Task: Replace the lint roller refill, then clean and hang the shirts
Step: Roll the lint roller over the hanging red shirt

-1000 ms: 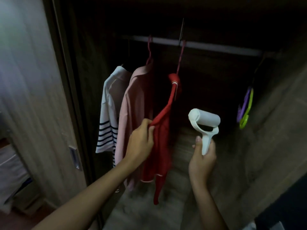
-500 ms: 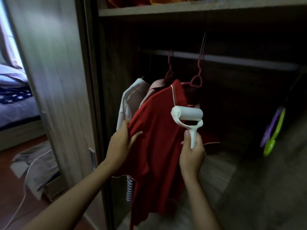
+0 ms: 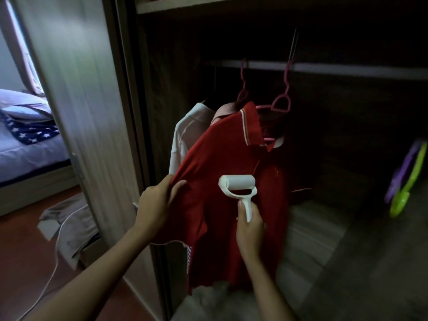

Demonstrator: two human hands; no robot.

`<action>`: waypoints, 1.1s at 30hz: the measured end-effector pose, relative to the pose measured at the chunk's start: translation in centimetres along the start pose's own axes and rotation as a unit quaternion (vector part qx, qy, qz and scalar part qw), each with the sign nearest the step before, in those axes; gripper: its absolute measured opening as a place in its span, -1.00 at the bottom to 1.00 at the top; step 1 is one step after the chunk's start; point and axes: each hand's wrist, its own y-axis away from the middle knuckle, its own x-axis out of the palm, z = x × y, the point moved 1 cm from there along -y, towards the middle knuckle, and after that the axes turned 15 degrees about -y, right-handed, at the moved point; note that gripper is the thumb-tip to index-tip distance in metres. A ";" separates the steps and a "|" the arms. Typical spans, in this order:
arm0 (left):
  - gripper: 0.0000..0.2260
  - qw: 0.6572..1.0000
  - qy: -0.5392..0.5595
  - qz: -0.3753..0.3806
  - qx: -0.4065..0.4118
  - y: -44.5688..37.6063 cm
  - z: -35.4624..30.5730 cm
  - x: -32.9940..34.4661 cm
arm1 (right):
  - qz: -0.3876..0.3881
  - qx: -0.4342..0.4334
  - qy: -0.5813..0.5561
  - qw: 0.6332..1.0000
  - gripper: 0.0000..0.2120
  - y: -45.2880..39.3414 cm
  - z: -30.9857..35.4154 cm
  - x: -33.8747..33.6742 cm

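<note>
Head view. Wardrobe interior dim. The rail [image 3: 347, 70] runs across the upper right; the stretch right of the hangers is bare, and open room lies below it down to the wardrobe floor [image 3: 312, 239], pale wood grain. The sliding door [image 3: 76, 112], light wood laminate, closes off the left edge just beside the shirts.

The red shirt [image 3: 220, 163], soft knit with a white-piped collar, hangs on a pink hanger [image 3: 281, 104] hooked over the rail. Left hand [image 3: 157, 202] pinches the shirt's left shoulder edge and draws the cloth taut toward the door. Right hand [image 3: 250, 230] is curled round the handle of the lint roller [image 3: 237, 185]; the white plastic frame forks to a cylinder whose sheet lies against the shirt front at chest level.

Behind the red shirt, touching it: a pink shirt [image 3: 220, 112] on a second pink hanger, mostly hidden, and a white shirt [image 3: 183, 133] nearest the door, with navy stripes showing at its hem.

Far right, well apart: a purple and a green hanger [image 3: 405, 181], blurred. Left of the door: a bed [image 3: 27, 154] with a star-print cloth, and a white cable [image 3: 55, 251] on the reddish floor.
</note>
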 end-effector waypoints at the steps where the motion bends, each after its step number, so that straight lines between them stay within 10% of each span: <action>1: -0.56 1.000 -0.013 -0.004 0.006 0.0 -0.1 -0.1 | 0.001 -0.001 0.003 1.000 -0.84 0.3 -0.1 -0.1; 33: -0.57 0.995 -0.087 0.019 0.043 1.0 2.2 0.2 | 0.086 0.118 0.061 0.987 -0.79 7.8 -10.6 0.2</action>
